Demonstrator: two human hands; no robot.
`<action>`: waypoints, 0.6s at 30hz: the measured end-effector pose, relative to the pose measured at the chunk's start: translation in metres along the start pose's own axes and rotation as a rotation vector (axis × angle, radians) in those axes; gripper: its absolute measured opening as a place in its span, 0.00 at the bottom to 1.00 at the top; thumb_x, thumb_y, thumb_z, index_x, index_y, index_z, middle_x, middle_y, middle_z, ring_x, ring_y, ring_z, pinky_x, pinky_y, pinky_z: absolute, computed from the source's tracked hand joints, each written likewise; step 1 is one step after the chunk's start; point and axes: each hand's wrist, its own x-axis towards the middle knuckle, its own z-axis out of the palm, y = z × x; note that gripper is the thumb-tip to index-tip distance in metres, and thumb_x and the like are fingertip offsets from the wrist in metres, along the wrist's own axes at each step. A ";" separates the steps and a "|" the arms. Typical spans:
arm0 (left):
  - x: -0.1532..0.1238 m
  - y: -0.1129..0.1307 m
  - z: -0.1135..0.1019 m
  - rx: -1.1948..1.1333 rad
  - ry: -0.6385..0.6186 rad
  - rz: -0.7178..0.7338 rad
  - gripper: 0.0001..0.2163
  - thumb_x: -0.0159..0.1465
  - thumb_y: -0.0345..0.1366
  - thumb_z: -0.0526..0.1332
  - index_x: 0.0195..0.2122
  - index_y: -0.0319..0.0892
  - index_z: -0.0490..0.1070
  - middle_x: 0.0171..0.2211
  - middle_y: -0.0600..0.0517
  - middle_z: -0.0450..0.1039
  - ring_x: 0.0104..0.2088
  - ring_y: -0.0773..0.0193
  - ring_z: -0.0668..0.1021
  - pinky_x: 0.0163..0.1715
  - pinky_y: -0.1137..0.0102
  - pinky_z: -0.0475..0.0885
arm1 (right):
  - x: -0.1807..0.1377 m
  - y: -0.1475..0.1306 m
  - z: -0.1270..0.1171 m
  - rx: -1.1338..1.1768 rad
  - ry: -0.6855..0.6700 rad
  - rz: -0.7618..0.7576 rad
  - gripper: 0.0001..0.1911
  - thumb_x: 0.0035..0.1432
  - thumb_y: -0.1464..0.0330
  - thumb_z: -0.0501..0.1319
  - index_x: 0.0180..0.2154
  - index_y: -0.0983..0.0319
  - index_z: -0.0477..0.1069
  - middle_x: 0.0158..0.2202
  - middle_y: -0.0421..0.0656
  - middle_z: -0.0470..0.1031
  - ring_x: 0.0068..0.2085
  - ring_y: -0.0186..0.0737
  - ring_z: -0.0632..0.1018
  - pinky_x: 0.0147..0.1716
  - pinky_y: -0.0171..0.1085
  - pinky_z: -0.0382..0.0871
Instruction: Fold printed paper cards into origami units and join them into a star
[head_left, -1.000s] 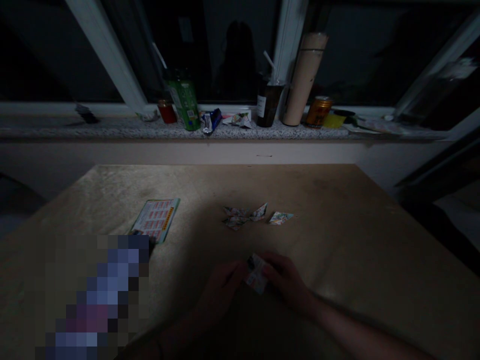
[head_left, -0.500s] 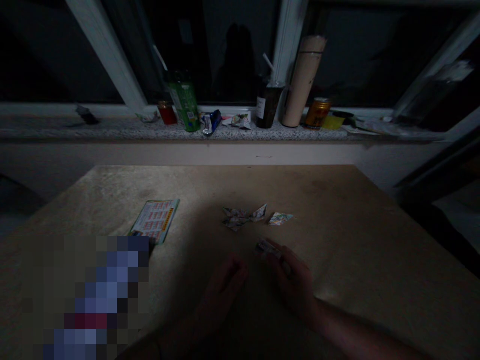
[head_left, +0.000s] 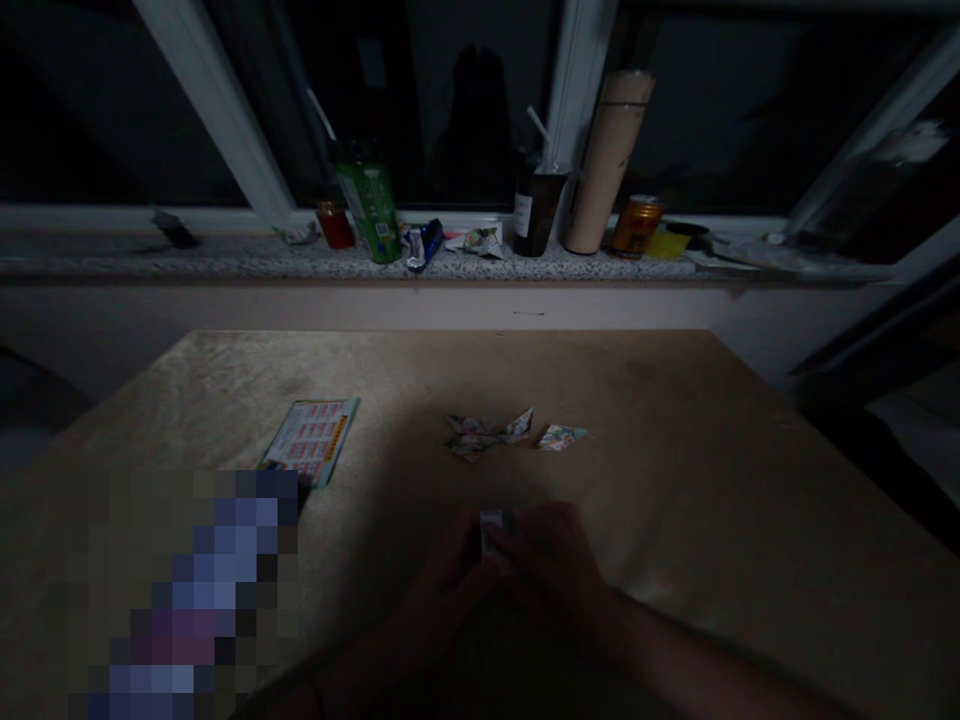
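Between my two hands, low in the middle of the head view, is a small folded piece of printed paper [head_left: 492, 528]. My left hand [head_left: 457, 570] grips its left side, with the thumb near its lower edge. From the right, my right hand [head_left: 559, 550] closes over the paper and hides part of it. Both hands lie in dim shadow, so the fingertips are hard to make out. Beyond them on the table are several folded paper pieces [head_left: 472, 440] in a loose cluster, and one more folded paper piece [head_left: 561, 437] lies just right of it.
A printed card or booklet [head_left: 311, 440] lies on the table [head_left: 637, 400] at left, beside a blurred-out patch [head_left: 217, 570]. On the granite windowsill [head_left: 465, 268] stand a green bottle [head_left: 371, 210], a dark cup with a straw [head_left: 536, 210], a tall beige flask [head_left: 609, 165] and an orange can [head_left: 636, 228].
My right hand has moved left and brought the folded paper to my left hand, which now grips it too. The pieces on the table have stayed put.
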 end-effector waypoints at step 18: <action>0.006 -0.003 0.007 0.077 0.130 -0.163 0.14 0.64 0.47 0.52 0.35 0.43 0.68 0.27 0.55 0.68 0.27 0.65 0.70 0.25 0.75 0.66 | 0.007 0.001 -0.001 0.694 -0.002 0.537 0.17 0.62 0.68 0.52 0.53 0.58 0.56 0.26 0.37 0.65 0.25 0.33 0.69 0.23 0.31 0.65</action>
